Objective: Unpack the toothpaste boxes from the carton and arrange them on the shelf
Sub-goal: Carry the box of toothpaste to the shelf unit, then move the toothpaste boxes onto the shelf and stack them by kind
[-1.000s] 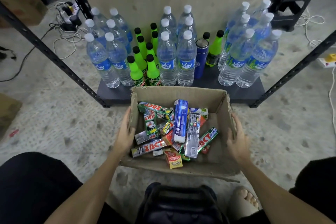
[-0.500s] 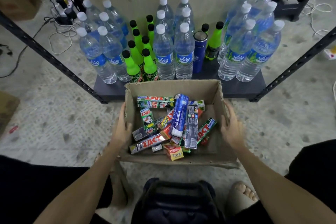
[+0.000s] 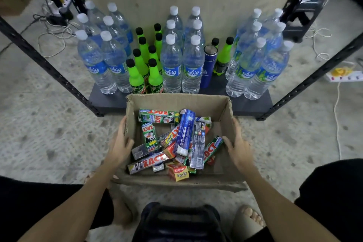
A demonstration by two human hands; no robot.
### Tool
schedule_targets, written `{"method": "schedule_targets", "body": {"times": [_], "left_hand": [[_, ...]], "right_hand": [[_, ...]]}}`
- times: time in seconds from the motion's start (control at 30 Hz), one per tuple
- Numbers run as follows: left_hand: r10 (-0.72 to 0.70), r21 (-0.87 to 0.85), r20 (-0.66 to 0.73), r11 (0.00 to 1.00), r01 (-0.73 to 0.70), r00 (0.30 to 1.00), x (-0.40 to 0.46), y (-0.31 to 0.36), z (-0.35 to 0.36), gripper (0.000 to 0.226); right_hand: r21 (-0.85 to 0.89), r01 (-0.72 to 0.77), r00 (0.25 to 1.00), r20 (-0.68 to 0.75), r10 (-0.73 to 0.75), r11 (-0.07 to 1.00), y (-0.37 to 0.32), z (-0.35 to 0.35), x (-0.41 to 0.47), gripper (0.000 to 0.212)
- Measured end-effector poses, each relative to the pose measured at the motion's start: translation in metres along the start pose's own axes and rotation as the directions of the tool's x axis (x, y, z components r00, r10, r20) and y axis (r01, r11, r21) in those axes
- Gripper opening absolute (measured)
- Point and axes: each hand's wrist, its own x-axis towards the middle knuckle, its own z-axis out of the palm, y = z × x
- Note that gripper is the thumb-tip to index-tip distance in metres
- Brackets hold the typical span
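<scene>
An open cardboard carton [image 3: 176,102] was gripped by its side walls, left hand [image 3: 119,146] & right hand [image 3: 238,149] each curled over a rim, likely to steady it in front of the bottom shelf [image 3: 110,100]. Inside, toothpaste boxes [image 3: 172,141] were jumbled: green Zact, blue, red Colgate.

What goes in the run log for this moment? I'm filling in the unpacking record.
stage: carton placed before shelf | left hand: grips carton left wall | right hand: grips right wall | toothpaste boxes: all inside | shelf: bottles only
</scene>
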Motion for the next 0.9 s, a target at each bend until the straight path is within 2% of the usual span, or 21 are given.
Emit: {"method": "schedule_targets", "body": {"times": [0.13, 0.23, 0.3, 0.37, 0.4, 0.47, 0.5, 0.57, 0.6, 0.63, 0.7, 0.73, 0.8, 0.9], "left_hand": [[-0.040, 0.019, -0.048, 0.999, 0.041, 0.998, -0.012, 0.020, 0.001, 0.088], [-0.030, 0.054, -0.093, 0.998, 0.035, 0.995, -0.017, 0.025, 0.004, 0.085], [-0.059, 0.129, -0.097, 0.989, 0.071, 0.994, -0.013, 0.025, 0.004, 0.086], [-0.068, 0.280, -0.142, 0.954, 0.106, 0.987, -0.015, 0.026, 0.009, 0.083], [-0.031, 0.390, -0.194, 0.915, 0.106, 0.981, -0.017, 0.028, 0.011, 0.079], [0.126, 0.640, -0.249, 0.765, 0.065, 0.960, -0.018, 0.038, 0.017, 0.070], [0.206, 0.721, -0.223, 0.693, 0.019, 0.953, -0.017, 0.044, 0.021, 0.067], [0.337, 0.765, -0.103, 0.628, -0.142, 0.936, -0.010, 0.063, 0.036, 0.059], [0.353, 0.739, -0.032, 0.639, -0.216, 0.935, -0.005, 0.072, 0.047, 0.052], [0.325, 0.675, 0.030, 0.691, -0.259, 0.945, -0.001, 0.081, 0.060, 0.047], [0.170, 0.469, 0.120, 0.859, -0.207, 0.978, 0.005, 0.094, 0.090, 0.043], [0.083, 0.364, 0.154, 0.922, -0.134, 0.985, 0.007, 0.098, 0.104, 0.042], [-0.049, 0.239, 0.173, 0.971, 0.006, 0.984, 0.012, 0.105, 0.127, 0.046], [-0.153, 0.303, 0.175, 0.948, 0.094, 0.973, 0.029, 0.103, 0.148, 0.051]], "right_hand": [[-0.022, 0.008, 1.000, 0.023, -0.008, 1.000, -0.010, -0.001, -0.011, 0.090], [0.012, 0.002, 1.000, -0.028, -0.002, 1.000, -0.013, 0.004, -0.013, 0.093], [0.017, -0.008, 0.999, -0.040, 0.009, 1.000, -0.015, 0.009, -0.011, 0.091], [-0.017, -0.058, 0.997, -0.047, 0.057, 0.998, -0.014, 0.010, -0.010, 0.090], [-0.069, -0.085, 0.994, -0.072, 0.080, 0.994, -0.016, 0.009, -0.011, 0.089], [-0.193, -0.114, 0.984, -0.154, 0.085, 0.974, -0.020, 0.006, -0.012, 0.084], [-0.231, -0.097, 0.979, -0.198, 0.051, 0.968, -0.022, 0.005, -0.013, 0.079], [-0.258, 0.016, 0.962, -0.261, -0.086, 0.966, -0.025, 0.007, -0.014, 0.067], [-0.253, 0.093, 0.952, -0.260, -0.160, 0.963, -0.029, 0.008, -0.013, 0.063], [-0.230, 0.151, 0.949, -0.239, -0.206, 0.961, -0.035, 0.010, -0.012, 0.062], [-0.133, 0.170, 0.970, -0.154, -0.190, 0.976, -0.049, 0.018, -0.012, 0.064], [-0.067, 0.128, 0.987, -0.086, -0.133, 0.990, -0.056, 0.023, -0.013, 0.069], [0.070, -0.016, 0.999, 0.050, 0.013, 0.997, -0.065, 0.034, -0.018, 0.087], [0.117, -0.159, 0.965, 0.228, 0.129, 0.980, -0.064, 0.051, -0.024, 0.108]]}}
